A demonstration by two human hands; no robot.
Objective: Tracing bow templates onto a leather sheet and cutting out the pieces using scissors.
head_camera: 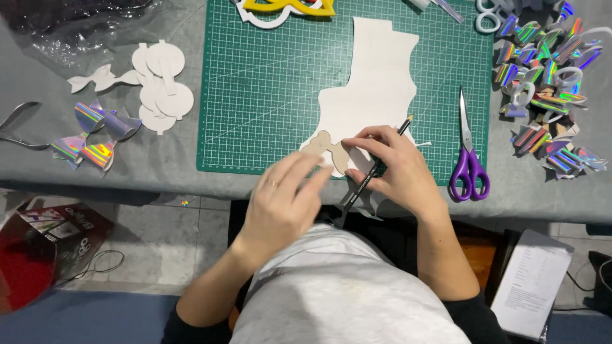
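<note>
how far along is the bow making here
Done: a heap of shiny bows at right, two more at left, and cut white shapes. In hand: the left hand steadies a tan template on the white sheet while the right hand holds a pencil. Left: most of that sheet is uncut; the purple scissors lie idle.

A home craft corner is suggested; a green cutting mat (268,95) is laid on the grey-covered surface (159,165); purple-handled scissors (468,153) and holographic bows (548,83) are seen at the right edge; white paper cut-outs (159,86) at the left.
</note>
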